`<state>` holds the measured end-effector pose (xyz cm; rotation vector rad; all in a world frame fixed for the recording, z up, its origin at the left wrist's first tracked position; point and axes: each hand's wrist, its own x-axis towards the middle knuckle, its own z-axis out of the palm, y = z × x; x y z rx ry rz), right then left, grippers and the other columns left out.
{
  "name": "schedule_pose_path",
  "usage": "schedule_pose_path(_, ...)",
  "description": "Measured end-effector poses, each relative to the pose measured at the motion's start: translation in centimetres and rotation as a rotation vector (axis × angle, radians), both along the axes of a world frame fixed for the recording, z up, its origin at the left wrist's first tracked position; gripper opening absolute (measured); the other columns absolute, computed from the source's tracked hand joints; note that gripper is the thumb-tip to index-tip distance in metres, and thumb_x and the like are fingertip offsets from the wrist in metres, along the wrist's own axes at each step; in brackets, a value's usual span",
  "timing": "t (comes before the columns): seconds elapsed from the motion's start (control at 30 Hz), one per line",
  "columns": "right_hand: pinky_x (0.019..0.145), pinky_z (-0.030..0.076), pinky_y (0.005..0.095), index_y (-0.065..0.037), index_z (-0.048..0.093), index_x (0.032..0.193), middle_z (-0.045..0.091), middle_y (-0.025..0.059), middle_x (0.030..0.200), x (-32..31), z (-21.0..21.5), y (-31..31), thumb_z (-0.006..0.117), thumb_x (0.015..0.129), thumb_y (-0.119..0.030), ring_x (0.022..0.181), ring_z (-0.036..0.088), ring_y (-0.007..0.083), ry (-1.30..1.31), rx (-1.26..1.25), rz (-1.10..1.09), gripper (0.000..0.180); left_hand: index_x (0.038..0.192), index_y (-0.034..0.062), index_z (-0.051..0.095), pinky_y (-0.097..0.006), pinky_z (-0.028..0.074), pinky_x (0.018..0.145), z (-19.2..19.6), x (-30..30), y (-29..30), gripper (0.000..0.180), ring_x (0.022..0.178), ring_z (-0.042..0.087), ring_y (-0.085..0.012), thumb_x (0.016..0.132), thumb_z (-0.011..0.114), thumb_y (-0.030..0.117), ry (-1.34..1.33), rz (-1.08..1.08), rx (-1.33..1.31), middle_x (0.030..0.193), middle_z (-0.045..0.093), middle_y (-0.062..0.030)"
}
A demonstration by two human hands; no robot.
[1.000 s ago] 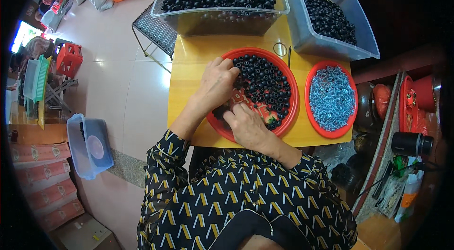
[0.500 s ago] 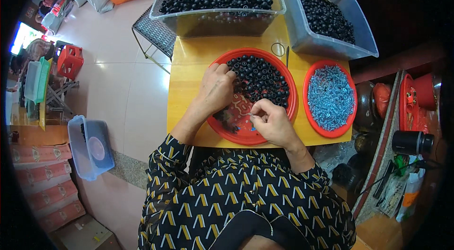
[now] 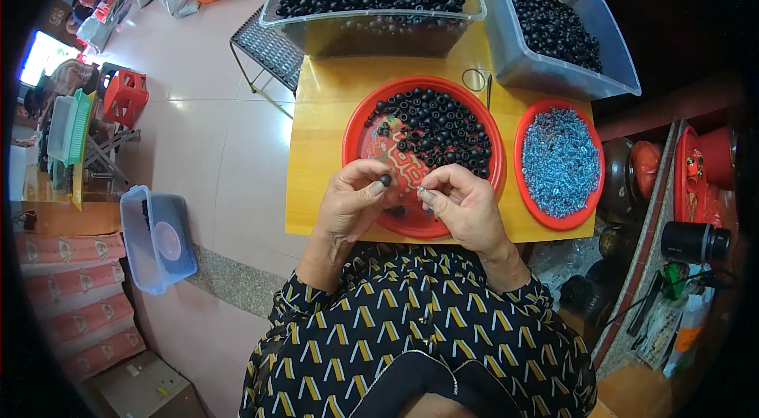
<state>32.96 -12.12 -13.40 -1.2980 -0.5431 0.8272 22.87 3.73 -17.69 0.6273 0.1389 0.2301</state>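
Observation:
Over the near rim of a red round tray, my left hand pinches one small black bead between thumb and fingertips. Just to its right, my right hand is closed in a pinch on a tiny pale piece, too small to name. The two fingertips are close but apart. Loose black beads, round with holes, fill the far and right part of this tray, whose patterned bottom shows at the left. On the right, a smaller red tray is heaped with small clear bluish pieces.
Two clear plastic bins, a large bin and another bin, hold more black beads at the table's far side. A thin ring and a dark slim tool lie on the yellow table. A stool stands beyond its left edge.
My left hand has come back from the bead pile toward me, now with a black bead in its fingertips. My right hand stays nearly in place, still pinching.

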Motion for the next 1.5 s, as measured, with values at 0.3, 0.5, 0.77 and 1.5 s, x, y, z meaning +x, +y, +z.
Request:
schedule_pose_path(0.3, 0.064, 0.045, 0.0206, 0.002, 0.058, 0.092, 0.057, 0.0027, 0.083, -1.0, 1.0, 0.6, 0.060, 0.085, 0.001, 0.072, 0.054, 0.0069, -0.348, -0.092, 0.039, 0.008, 0.100, 0.0026, 0.063, -0.028, 0.048, 0.068, -0.6, -0.4, -1.1, 0.025, 0.078, 0.058, -0.0157, 0.076, 0.071, 0.002, -0.028, 0.016, 0.002, 0.087, 0.061, -0.0051)
schedule_pose_path(0.5, 0.059, 0.042, 0.0221, 0.001, 0.058, 0.087, 0.056, 0.0030, 0.074, -0.9, 1.2, 0.5, 0.061, 0.083, -0.003, 0.068, 0.052, 0.0072, -0.469, -0.150, 0.061, 0.007, 0.098, -0.0015, 0.064, -0.027, 0.049, 0.079, -0.8, -0.5, -1.8, 0.026, 0.086, 0.058, -0.0166, 0.073, 0.069, -0.005, -0.059, 0.137, 0.288, 0.096, 0.060, -0.0095)
schedule_pose_path(0.77, 0.058, 0.046, 0.0275, 0.000, 0.054, 0.083, 0.058, 0.0076, 0.070, -1.0, 0.3, 0.1, 0.062, 0.082, -0.003, 0.066, 0.058, 0.0107, -0.319, -0.150, 0.053, 0.008, 0.098, -0.0030, 0.064, -0.025, 0.047, 0.074, -1.2, -1.9, -2.7, 0.018, 0.087, 0.056, -0.0147, 0.080, 0.064, -0.003, 0.049, 0.150, 0.383, 0.097, 0.059, -0.0102)
schedule_pose_path(1.5, 0.067, 0.040, 0.0382, -0.004, 0.059, 0.079, 0.048, 0.0098, 0.077, 4.3, -4.0, 4.9, 0.064, 0.070, -0.005, 0.076, 0.049, 0.0278, -1.375, -0.402, -0.042, 0.011, 0.101, -0.0001, 0.061, -0.028, 0.050, 0.071, -0.6, -2.7, -1.0, 0.018, 0.078, 0.060, -0.0172, 0.083, 0.061, 0.001, 0.159, 0.106, 0.016, 0.092, 0.063, -0.0094)
